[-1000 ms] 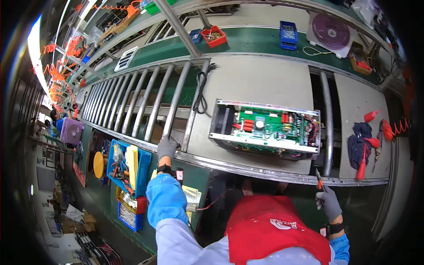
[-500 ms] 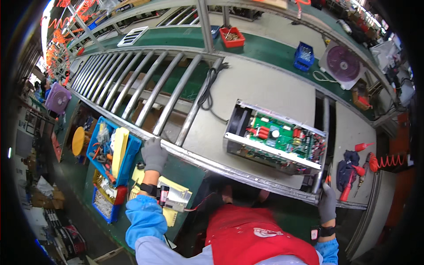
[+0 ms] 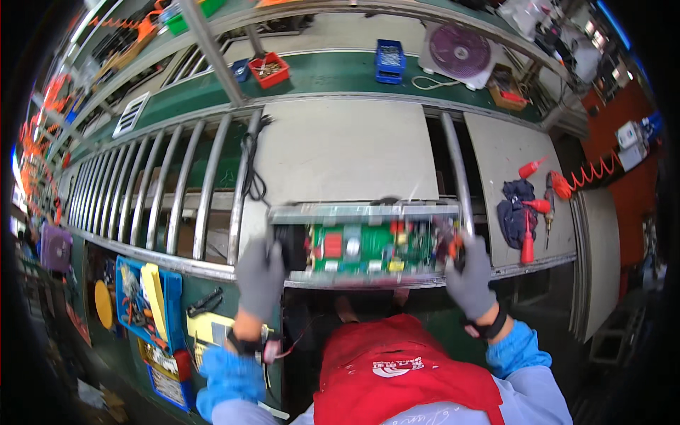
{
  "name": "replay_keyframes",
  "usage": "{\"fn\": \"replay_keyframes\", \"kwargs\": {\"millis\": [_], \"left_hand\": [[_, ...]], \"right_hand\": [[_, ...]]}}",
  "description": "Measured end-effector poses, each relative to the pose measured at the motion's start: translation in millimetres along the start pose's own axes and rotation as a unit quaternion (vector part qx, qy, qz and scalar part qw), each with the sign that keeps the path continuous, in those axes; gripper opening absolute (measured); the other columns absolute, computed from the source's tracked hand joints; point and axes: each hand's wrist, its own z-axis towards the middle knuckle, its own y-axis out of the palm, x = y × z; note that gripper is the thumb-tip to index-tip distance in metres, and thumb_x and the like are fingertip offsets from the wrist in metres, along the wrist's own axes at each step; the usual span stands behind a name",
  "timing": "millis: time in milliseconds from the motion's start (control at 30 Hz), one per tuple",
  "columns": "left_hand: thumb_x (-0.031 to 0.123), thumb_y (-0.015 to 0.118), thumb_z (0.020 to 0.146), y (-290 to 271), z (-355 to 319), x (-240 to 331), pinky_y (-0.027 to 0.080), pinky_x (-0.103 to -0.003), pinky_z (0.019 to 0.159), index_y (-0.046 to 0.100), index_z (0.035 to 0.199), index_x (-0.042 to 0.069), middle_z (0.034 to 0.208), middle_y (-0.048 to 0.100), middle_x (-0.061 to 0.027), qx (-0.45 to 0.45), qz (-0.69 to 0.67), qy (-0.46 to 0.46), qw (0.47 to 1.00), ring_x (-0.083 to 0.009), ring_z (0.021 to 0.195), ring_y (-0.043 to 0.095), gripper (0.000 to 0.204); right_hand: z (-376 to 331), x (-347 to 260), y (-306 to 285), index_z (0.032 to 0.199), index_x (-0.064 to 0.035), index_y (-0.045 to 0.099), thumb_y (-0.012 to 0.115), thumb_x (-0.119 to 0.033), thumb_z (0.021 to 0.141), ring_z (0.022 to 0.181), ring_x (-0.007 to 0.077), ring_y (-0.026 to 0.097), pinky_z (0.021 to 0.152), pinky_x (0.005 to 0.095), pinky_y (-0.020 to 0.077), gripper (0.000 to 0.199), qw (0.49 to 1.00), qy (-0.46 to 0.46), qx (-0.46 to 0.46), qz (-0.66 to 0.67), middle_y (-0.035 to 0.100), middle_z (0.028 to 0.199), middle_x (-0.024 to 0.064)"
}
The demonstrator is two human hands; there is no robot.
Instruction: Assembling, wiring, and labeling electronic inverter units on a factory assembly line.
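A rectangular metal chassis point(image 3: 329, 278) with green circuit boards point(image 3: 368, 244) inside lies at the front rail of the work surface, its top uncovered. A black part, perhaps a fan, fills its left end. My left hand point(image 3: 259, 280), in a grey glove and smeared by motion, grips that end. At the opposite end my right hand point(image 3: 471, 280), also grey-gloved, has its fingers closed round the corner beside some wires. Both hands' fingertips are partly hidden or blurred.
Metal rollers point(image 3: 166, 191) run off to the left. A black cable point(image 3: 249, 166) lies beside the pale board point(image 3: 347, 149). To the right are red bottles point(image 3: 527, 244), dark cloth point(image 3: 513, 216) and a screwdriver point(image 3: 549, 209). A blue tool bin point(image 3: 134, 304) stands at lower left.
My left hand has left the rail and my right hand the front edge; both are now on the chassis ends. The chassis has come nearer to me. The view has turned and shifted right.
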Motion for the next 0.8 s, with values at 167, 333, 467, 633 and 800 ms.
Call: {"fn": "replay_keyframes", "kwargs": {"millis": [167, 333, 467, 633, 800], "left_hand": [[0.014, 0.068, 0.083, -40, -110, 14, 0.052, -0.037, 0.066, 0.059, 0.1, 0.001, 0.081, 0.067, -0.0151, -0.175, -0.202, -0.378, 0.886, -0.0235, 0.073, 0.067, 0.024], [0.017, 0.073, 0.082, 12, -165, 3, 0.055, -0.036, 0.071, 0.06, 0.109, 0.001, 0.091, 0.071, -0.0139, -0.258, -0.154, -0.202, 0.932, -0.0264, 0.083, 0.071, 0.034], [0.014, 0.066, 0.087, 59, -145, 1, 0.054, -0.043, 0.068, 0.061, 0.106, 0.001, 0.086, 0.069, -0.0189, -0.17, -0.167, -0.144, 0.96, -0.0378, 0.08, 0.069, 0.023], [0.033, 0.064, 0.088, 29, -81, 28, 0.052, -0.048, 0.066, 0.065, 0.095, 0.006, 0.076, 0.067, -0.018, -0.49, 0.067, -0.019, 0.869, -0.0391, 0.076, 0.066, 0.028], [0.033, 0.065, 0.091, 23, -11, 81, 0.05, -0.04, 0.061, 0.065, 0.083, 0.004, 0.064, 0.062, -0.0147, -0.45, -0.11, -0.048, 0.885, -0.0338, 0.061, 0.063, 0.031]], "right_hand": [[-102, 26, -27, 0.111, -0.0101, 0.056, 0.077, -0.01, 0.061, 0.07, 0.0324, 0.054, 0.058, 0.044, 0.04, 0.054, 0.972, -0.151, -0.172, 0.042, 0.058, 0.085, 0.0128], [-117, 68, -11, 0.096, -0.0119, 0.057, 0.071, -0.015, 0.063, 0.08, 0.033, 0.051, 0.071, 0.0455, 0.0416, 0.036, 0.97, -0.099, -0.215, -0.054, 0.051, 0.088, 0.0122], [-75, 78, -16, 0.121, -0.0079, 0.057, 0.069, -0.014, 0.073, 0.089, 0.0349, 0.057, 0.075, 0.0462, 0.0458, 0.05, 0.964, -0.022, -0.263, -0.017, 0.054, 0.093, 0.014], [-38, 49, -45, 0.131, -0.0069, 0.053, 0.071, -0.023, 0.07, 0.091, 0.035, 0.056, 0.078, 0.0463, 0.0459, 0.066, 0.959, 0.125, -0.25, -0.052, 0.053, 0.096, 0.0148], [-31, 58, -29, 0.134, -0.01, 0.052, 0.07, -0.031, 0.071, 0.091, 0.0331, 0.053, 0.077, 0.0456, 0.0423, 0.069, 0.965, 0.119, -0.206, -0.115, 0.051, 0.096, 0.0128]]}}
